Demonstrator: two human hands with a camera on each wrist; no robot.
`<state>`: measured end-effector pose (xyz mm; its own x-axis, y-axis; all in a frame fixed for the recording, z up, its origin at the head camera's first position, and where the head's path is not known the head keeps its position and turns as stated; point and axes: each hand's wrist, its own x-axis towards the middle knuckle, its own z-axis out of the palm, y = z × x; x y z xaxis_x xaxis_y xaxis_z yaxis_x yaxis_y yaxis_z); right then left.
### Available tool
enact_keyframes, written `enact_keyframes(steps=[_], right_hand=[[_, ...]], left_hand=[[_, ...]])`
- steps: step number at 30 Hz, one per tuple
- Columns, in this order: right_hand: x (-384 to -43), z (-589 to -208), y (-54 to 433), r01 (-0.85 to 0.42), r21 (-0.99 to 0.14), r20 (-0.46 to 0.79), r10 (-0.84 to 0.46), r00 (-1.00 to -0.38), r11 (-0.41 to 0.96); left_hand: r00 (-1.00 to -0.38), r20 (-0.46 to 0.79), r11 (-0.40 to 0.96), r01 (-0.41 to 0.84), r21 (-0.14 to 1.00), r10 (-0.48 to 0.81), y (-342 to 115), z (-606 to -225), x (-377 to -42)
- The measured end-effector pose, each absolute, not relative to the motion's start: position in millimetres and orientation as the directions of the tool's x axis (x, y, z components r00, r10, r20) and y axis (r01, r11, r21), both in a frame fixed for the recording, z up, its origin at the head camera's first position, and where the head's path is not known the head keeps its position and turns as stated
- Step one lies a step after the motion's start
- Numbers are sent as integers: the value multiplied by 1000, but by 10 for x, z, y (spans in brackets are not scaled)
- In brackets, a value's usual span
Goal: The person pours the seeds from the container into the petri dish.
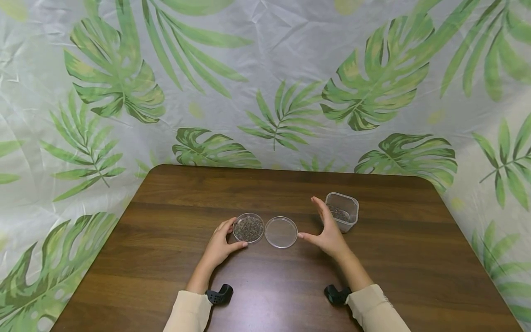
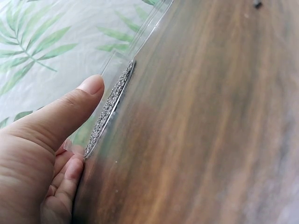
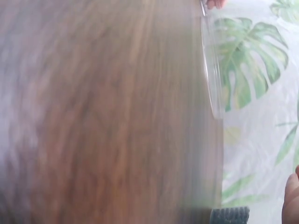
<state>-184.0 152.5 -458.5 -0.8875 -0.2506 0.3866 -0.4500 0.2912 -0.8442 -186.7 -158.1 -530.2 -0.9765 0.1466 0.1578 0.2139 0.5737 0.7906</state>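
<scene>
A clear round petri dish (image 1: pixel 248 228) filled with small dark grains lies on the table. My left hand (image 1: pixel 221 243) holds it at the left side, thumb at the near rim and fingers at the far left. In the left wrist view the thumb (image 2: pixel 91 85) lies against the wall of the dish (image 2: pixel 110 109). Beside it, to the right, is a second clear round dish or lid (image 1: pixel 281 232) with nothing in it. My right hand (image 1: pixel 327 233) is spread wide, its thumb tip close to that piece's right edge; contact is unclear.
A clear plastic tub (image 1: pixel 342 211) with some dark grains in it stands just beyond the right hand. The brown wooden table (image 1: pixel 186 193) ends at a leaf-patterned cloth (image 1: pixel 286 55). A dark speck (image 2: pixel 257 3) lies on the tabletop.
</scene>
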Motion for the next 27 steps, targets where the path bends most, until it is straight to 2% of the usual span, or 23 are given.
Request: enact_keyframes(steps=[14, 22, 27], right_hand=[[-1834, -4637, 1404, -420, -840, 305, -342, -889, 343], [-1980, -4986, 1441, -398, -832, 267, -351, -898, 386], [-1992, -5058, 1425, -378, -832, 231, -365, -902, 407]], left_hand=[[-975, 162, 575, 220, 788, 151, -1582, -5292, -1865], [-971, 182, 569, 237, 787, 154, -1585, -5296, -1866], [-972, 174, 581, 232, 780, 156, -1586, -5304, -1867]])
